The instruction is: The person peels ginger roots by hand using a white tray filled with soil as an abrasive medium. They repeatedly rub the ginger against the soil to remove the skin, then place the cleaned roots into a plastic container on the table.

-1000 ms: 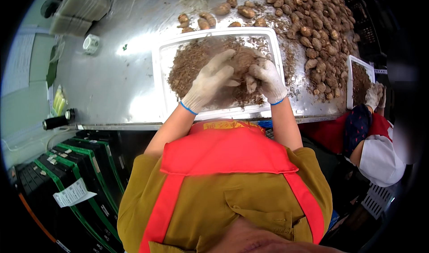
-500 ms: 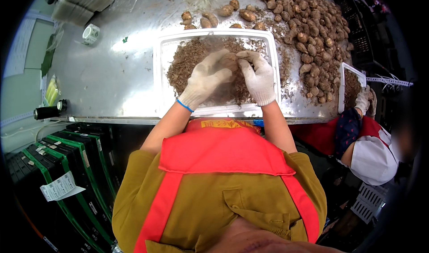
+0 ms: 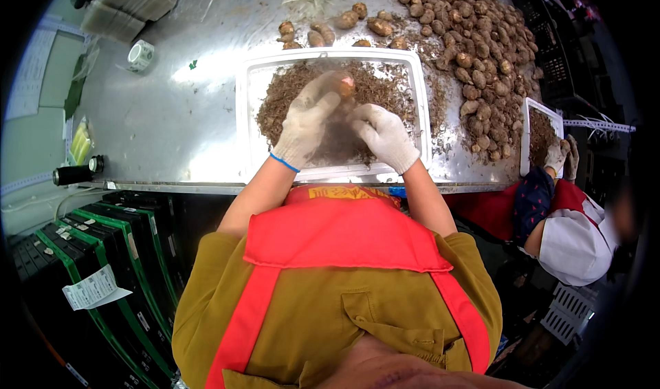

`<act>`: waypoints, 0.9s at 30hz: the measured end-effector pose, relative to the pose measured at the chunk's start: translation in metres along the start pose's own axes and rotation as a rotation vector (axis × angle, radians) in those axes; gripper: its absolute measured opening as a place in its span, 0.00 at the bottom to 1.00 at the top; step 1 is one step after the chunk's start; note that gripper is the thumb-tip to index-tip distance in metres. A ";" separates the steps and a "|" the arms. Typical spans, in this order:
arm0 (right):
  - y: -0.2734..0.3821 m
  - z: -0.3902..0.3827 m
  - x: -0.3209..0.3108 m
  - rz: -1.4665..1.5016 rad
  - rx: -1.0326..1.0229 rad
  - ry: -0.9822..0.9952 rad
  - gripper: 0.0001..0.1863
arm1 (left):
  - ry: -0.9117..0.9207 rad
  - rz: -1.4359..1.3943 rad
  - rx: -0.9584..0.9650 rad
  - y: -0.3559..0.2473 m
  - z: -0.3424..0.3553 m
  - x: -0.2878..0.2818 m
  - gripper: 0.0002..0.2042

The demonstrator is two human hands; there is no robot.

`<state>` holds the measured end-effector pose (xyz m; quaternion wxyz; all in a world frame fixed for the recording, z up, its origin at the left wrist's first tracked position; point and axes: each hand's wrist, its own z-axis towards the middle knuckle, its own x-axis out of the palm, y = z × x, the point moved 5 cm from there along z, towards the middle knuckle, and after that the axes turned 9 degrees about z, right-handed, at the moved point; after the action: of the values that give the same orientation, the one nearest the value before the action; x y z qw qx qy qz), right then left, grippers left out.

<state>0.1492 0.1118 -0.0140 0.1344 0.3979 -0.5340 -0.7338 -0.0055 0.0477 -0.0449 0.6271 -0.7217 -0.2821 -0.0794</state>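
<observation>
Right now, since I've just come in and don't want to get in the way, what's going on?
The person's left-hand grip holds a brown tuber over a white tray strewn with fibrous brown scraps. The right-hand grip is close by; whether it holds anything is unclear. A few tubers lie beyond the tray, with a large heap of tubers to the right. At far right, a co-worker's gloved hands are at another tray.

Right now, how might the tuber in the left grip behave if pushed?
The tuber has a rounded end, so may roll. It seems firm: no dent shows beside the left grip. Loose brown shreds in the tray could slow it.
</observation>
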 end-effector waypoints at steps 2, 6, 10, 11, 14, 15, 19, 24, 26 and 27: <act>-0.018 0.000 -0.008 0.117 0.120 -0.019 0.14 | 0.055 -0.079 -0.006 -0.003 0.000 0.002 0.27; -0.016 0.005 -0.027 0.054 0.131 -0.164 0.15 | 0.113 -0.174 -0.013 0.000 0.001 0.005 0.31; 0.016 0.010 -0.029 0.221 0.155 -0.288 0.13 | 0.193 -0.228 -0.034 -0.001 -0.003 0.009 0.30; 0.020 0.012 -0.026 0.263 0.137 -0.330 0.13 | 0.205 -0.221 -0.035 -0.002 -0.004 0.010 0.31; 0.027 0.014 -0.021 0.314 0.078 -0.407 0.13 | 0.202 -0.188 -0.024 -0.003 -0.005 0.012 0.32; 0.025 0.012 -0.019 0.285 0.053 -0.402 0.14 | 0.175 -0.165 -0.013 -0.002 -0.005 0.010 0.33; 0.016 0.010 -0.017 0.201 0.019 -0.427 0.15 | 0.044 0.195 0.107 -0.003 -0.005 0.007 0.31; 0.011 0.023 -0.024 0.050 0.166 -0.371 0.12 | 0.199 -0.075 0.001 0.001 -0.008 0.013 0.32; 0.005 0.023 -0.027 0.160 0.205 -0.349 0.13 | 0.234 -0.126 -0.010 -0.001 -0.008 0.014 0.31; 0.004 0.020 -0.029 0.273 0.221 -0.331 0.13 | 0.233 -0.116 -0.011 -0.001 -0.007 0.012 0.31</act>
<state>0.1521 0.1418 0.0043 0.0987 0.2088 -0.6746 -0.7012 0.0057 0.0444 -0.0364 0.6459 -0.6935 -0.2483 -0.2006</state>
